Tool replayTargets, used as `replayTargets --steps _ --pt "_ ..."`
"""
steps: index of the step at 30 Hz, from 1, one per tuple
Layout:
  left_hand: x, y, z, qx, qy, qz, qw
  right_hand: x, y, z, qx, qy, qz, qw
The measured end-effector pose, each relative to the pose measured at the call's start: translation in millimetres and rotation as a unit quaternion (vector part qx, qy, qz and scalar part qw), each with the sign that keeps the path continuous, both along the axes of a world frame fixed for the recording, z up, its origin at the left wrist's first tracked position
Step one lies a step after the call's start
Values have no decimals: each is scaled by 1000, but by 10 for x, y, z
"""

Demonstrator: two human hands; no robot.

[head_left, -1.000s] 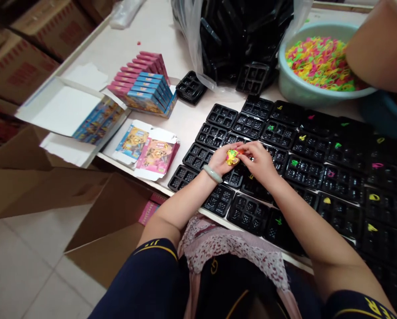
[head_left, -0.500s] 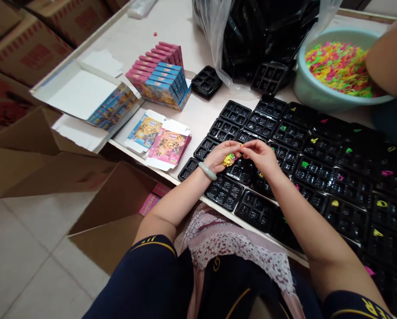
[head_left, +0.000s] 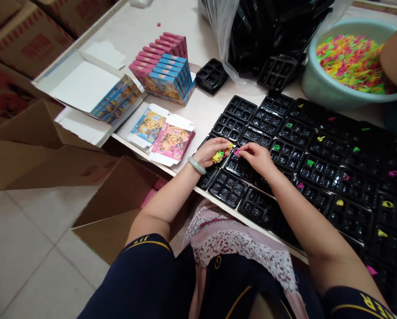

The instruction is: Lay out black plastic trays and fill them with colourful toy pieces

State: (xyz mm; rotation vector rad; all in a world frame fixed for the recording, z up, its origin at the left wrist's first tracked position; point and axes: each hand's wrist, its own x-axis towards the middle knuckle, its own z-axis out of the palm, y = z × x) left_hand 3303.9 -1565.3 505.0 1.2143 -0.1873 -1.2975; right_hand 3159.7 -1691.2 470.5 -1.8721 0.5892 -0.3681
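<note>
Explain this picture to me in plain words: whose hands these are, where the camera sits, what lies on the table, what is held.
There is no machine here. The camera is worn on a person's head and looks down at their own two hands. The left hand, with a pale bangle on its wrist, cups a bunch of small bright plastic pieces. The right hand pinches one pink piece over the black trays that cover the table. Farther back stand a basin of colourful pieces, stacked small boxes and a bag of spare trays.

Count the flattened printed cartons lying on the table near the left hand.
2: a blue flat carton and a pink flat carton overlapping its right side, both just left of the left hand. More could lie underneath.
</note>
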Motion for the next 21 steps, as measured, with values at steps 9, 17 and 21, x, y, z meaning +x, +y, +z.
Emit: replayTargets --steps 9,17,21 --pt "7 63 -18 5 -17 13 1000 14 -30 -24 -224 54 46 972" --pt "74 189 18 3 -35 6 999 -116 113 94 -148 26 34 988" --pt "97 359 7 -11 -60 -28 998 -176 407 126 -132 7 158 979"
